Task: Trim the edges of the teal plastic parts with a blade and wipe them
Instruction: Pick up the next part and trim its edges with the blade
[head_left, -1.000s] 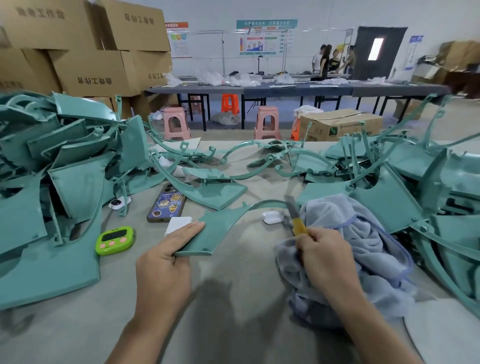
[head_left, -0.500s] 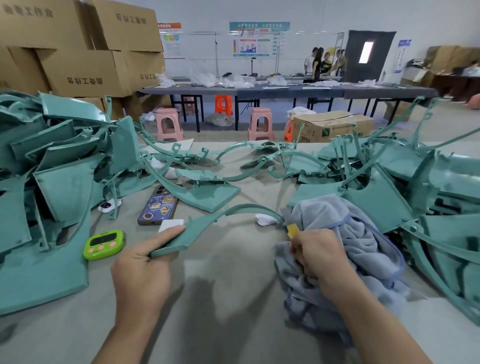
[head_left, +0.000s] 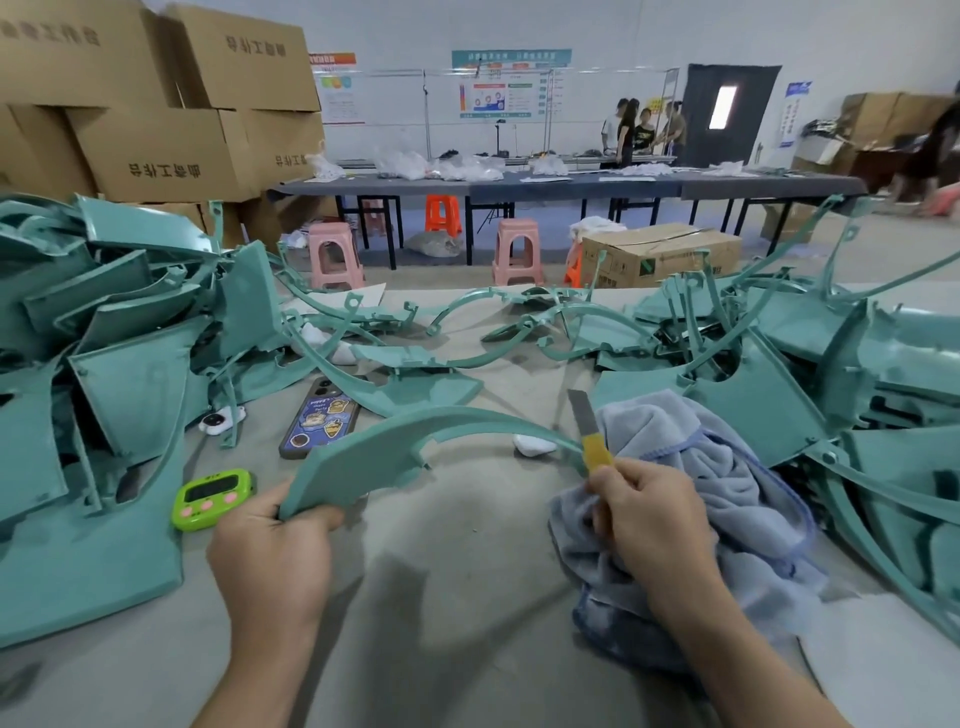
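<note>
Gripping teal part (head_left: 374, 457) in left hand (head_left: 270, 551); right hand (head_left: 654, 514) clenches upright blade (head_left: 584, 415).

Bare hands (head_left: 270, 551), bare forearms (head_left: 727, 649)

The far wall (head_left: 405, 31) is white, with posters (head_left: 511, 85) on it. A dark door (head_left: 698, 117) with a bright little window stands far right. A long dark table (head_left: 571, 188) runs across the room, with pink stools (head_left: 335, 254) and an orange stool (head_left: 442, 213) by it. Big brown boxes (head_left: 166, 150) are piled far left. A few people (head_left: 644, 132) stand near the door.
</note>
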